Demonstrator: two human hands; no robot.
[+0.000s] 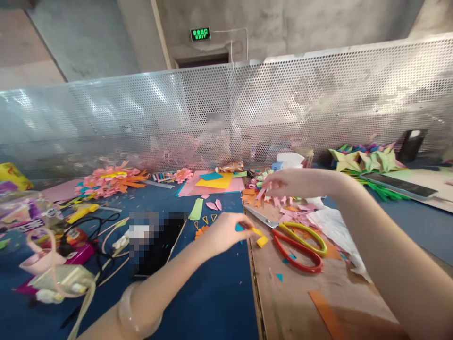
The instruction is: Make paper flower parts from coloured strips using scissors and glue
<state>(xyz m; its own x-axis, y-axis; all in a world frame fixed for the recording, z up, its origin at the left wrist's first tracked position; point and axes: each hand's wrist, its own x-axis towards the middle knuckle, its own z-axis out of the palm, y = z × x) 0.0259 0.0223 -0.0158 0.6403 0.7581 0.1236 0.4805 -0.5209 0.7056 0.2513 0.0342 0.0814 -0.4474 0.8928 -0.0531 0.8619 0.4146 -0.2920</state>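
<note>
Head view: left hand [222, 231] pinches yellow paper scrap [257, 231]; right hand [293, 183] fingers pink paper strip [262, 192].

The table [212, 302] is covered in matt blue cloth, and a rough brown cardboard sheet [300, 302] lies on it, littered with matt coloured paper scraps [262, 241]. The scissors [300, 243] have glossy red and yellow plastic handles and a bare metal blade. Behind stands a shiny perforated metal screen [318, 104] against rough grey concrete, and the phone [398, 185] has a glossy glass face.
</note>
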